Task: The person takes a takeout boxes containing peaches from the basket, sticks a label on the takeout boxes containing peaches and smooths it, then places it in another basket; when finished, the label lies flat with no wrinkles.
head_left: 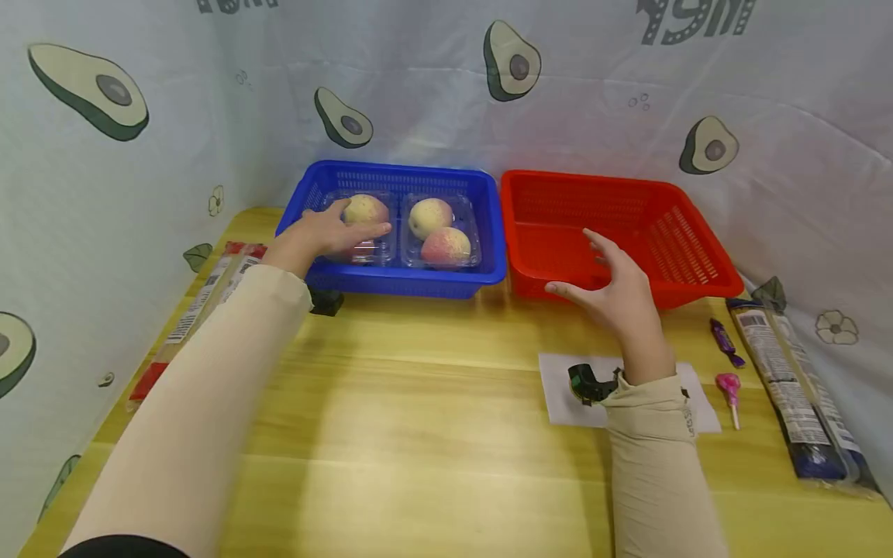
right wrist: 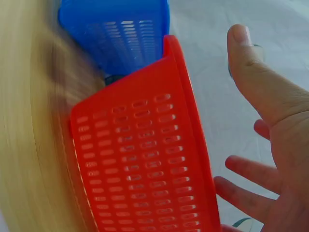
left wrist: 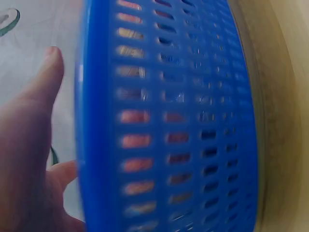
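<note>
My left hand (head_left: 324,232) reaches over the left side of a blue plastic basket (head_left: 418,285), fingers spread above a clear plastic box (head_left: 382,252) of peaches. The yellow-pink peach (head_left: 367,209) in that box is partly covered by my fingers. Beside it in the same basket lies another clear box (head_left: 472,221) with two peaches (head_left: 446,246). My right hand (head_left: 617,287) hovers over the front of a red plastic basket (head_left: 684,248), thumb and fingers wide apart with nothing between them. In the right wrist view, the thumb (right wrist: 260,82) stands beyond the red basket's rim.
A white paper sheet (head_left: 568,403) lies under my right wrist. To its right are a purple-wrapped candy (head_left: 725,341), a pink lollipop (head_left: 729,386) and a long dark package (head_left: 795,395). Another long package (head_left: 188,325) lies at the left table edge. A patterned curtain (head_left: 432,77) hangs behind.
</note>
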A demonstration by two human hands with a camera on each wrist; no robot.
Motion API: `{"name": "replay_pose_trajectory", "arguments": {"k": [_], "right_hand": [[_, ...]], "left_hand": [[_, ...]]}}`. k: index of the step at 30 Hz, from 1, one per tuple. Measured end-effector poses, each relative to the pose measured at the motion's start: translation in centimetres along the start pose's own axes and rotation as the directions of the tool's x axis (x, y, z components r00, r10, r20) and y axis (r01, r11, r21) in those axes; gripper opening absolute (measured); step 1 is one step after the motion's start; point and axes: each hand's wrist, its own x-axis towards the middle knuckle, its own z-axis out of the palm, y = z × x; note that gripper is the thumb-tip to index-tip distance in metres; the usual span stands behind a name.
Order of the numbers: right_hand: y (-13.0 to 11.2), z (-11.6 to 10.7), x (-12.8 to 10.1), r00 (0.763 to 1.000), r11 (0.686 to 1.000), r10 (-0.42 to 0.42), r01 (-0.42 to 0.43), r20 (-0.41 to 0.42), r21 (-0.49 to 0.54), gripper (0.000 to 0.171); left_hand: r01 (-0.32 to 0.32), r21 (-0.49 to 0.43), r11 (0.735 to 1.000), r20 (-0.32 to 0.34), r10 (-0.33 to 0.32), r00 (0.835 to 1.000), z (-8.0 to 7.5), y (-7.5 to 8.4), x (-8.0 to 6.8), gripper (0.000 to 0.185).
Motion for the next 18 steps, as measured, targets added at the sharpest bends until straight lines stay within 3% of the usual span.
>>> {"name": "replay_pose_trajectory", "arguments": {"k": [4, 9, 15, 18], "right_hand": [[0.4, 0.3, -0.3, 1.000, 0.999, 0.013, -0.013, 0.006, 0.042, 0.099], [0.9, 0.4, -0.4, 0.999, 0.998, 0.014, -0.016, 0.042, 0.061, 0.090], [1.1, 0.6, -0.6, 0.998, 0.998, -0.041, 0.039, 0.048, 0.042, 0.063], [1.1, 0.8, -0.4, 0.996, 0.998, -0.060, 0.059, 0.059, 0.018, 0.055]], "left_hand": [[0.005, -0.068, 0.998, 0.051, -0.001, 0.999, 0.4, -0.2, 1.2, 0.114], [-0.030, -0.150, 0.988, 0.037, 0.036, 0.999, 0.2, -1.1, 2.0, 0.104], [-0.055, -0.141, 0.988, 0.036, 0.061, 0.997, -0.4, -1.3, 1.3, 0.097], [-0.058, -0.122, 0.991, -0.004, 0.058, 0.998, -0.4, -0.8, 1.0, 0.092]]}}
